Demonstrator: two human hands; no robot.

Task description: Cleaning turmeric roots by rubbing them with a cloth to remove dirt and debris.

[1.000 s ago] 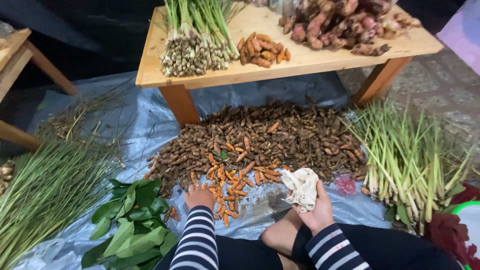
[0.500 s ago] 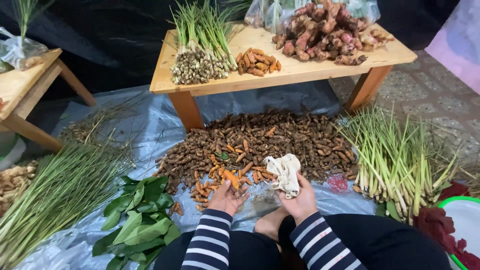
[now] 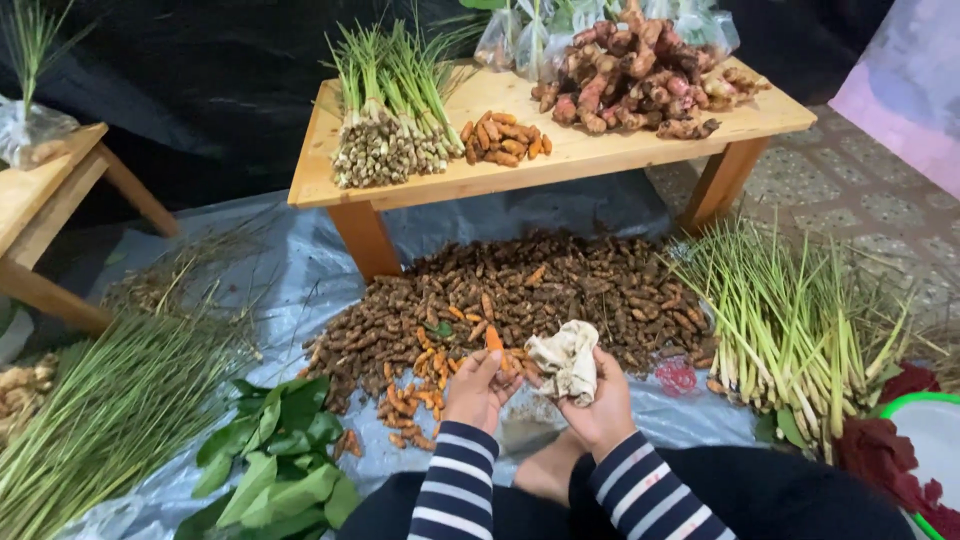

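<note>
The left hand [image 3: 478, 385] has come up off the heap since a moment ago, and the orange turmeric root [image 3: 494, 339] that lay by it is now lifted clear, standing upright between the fingertips. The right hand [image 3: 598, 403] has closed in beside it with the cloth.

Take the low wooden table [image 3: 560, 150] as the marker and sweep across. Far left of it, the corner of a second wooden bench [image 3: 45, 215]. In front of the table and well to its left, a sheaf of long green stalks [image 3: 110, 410] lies on the grey plastic sheet [image 3: 300, 290], with a pile of broad green leaves [image 3: 280, 450] nearer the person. On the table's left end, bundled lemongrass [image 3: 385, 110]; at its middle, a small cluster of peeled orange roots [image 3: 500, 140]; on its right end, a mound of pinkish knobbly rhizomes [image 3: 640, 80]. Directly below the table's front edge spreads the big brown turmeric heap [image 3: 520, 295], a scatter of cleaned orange pieces [image 3: 410, 395] on its near left fringe.

Now the hands, just in front of that heap: left fingers pinch the orange root; right fingers are curled tight round a crumpled pale cloth [image 3: 565, 360], touching the left fingertips. Right of the table's legs, loose lemongrass [image 3: 790, 320] fans out, and a green-rimmed basin [image 3: 925, 430] sits at the far right edge.
</note>
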